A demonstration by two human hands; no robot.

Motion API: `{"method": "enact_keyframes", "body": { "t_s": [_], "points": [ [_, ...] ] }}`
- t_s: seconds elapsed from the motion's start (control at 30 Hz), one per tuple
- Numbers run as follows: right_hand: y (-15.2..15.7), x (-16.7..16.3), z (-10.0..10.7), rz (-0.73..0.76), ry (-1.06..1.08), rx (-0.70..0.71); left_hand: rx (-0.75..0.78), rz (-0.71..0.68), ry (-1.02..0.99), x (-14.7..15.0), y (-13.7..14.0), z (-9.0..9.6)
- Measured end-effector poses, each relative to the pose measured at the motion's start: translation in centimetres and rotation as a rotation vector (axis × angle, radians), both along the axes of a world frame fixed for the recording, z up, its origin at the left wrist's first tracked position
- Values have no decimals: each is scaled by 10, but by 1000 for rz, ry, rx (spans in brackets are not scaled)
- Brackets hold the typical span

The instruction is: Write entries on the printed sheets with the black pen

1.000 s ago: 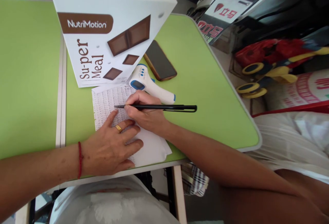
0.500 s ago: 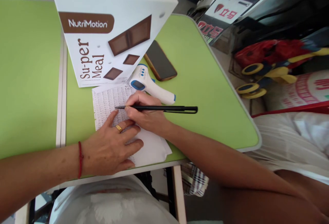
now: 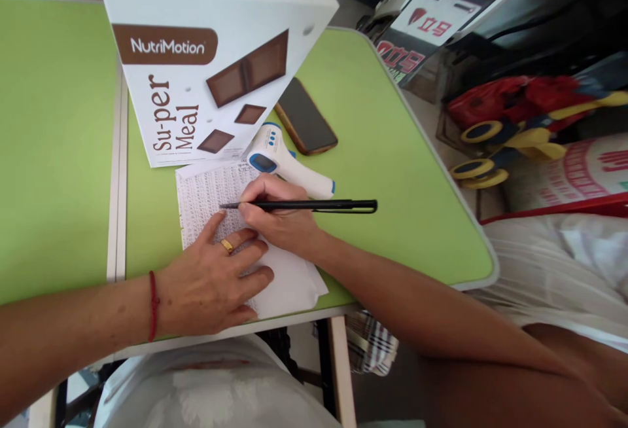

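1. The right hand (image 3: 277, 218) pinches a black pen (image 3: 304, 205), its fingers closed tight around the front end. The pen lies almost flat, with its tip on the sheet of paper (image 3: 210, 192)
2. The paper is full of tiny rows of writing. It lies on the green tabletop (image 3: 392, 173), just in front of the big white box (image 3: 206, 61)
3. The left hand (image 3: 210, 284) lies flat and open on the paper, holding nothing and pressing the sheet down. It wears a gold ring (image 3: 226, 245)
4. To write well here, I think the flat hand should press firmly so the sheet cannot slide, and the pen should make small, slow marks that stay inside one row
5. A white and blue thermometer (image 3: 284, 163) lies just behind the writing hand, maybe touching the paper's edge; it is hard to see. A phone (image 3: 305, 117) lies farther back
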State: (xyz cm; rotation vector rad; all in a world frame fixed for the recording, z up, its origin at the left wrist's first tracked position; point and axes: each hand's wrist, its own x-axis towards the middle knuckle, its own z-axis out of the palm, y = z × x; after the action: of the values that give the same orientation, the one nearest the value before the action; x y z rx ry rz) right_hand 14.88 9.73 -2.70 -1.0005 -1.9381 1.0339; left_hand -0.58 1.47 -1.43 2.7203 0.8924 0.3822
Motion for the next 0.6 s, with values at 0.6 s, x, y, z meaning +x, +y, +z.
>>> {"method": "enact_keyframes", "body": {
  "t_s": [0.6],
  "points": [
    [-2, -2, 3, -31, 2, 16, -13, -7, 11, 0, 0, 1]
  ]
}}
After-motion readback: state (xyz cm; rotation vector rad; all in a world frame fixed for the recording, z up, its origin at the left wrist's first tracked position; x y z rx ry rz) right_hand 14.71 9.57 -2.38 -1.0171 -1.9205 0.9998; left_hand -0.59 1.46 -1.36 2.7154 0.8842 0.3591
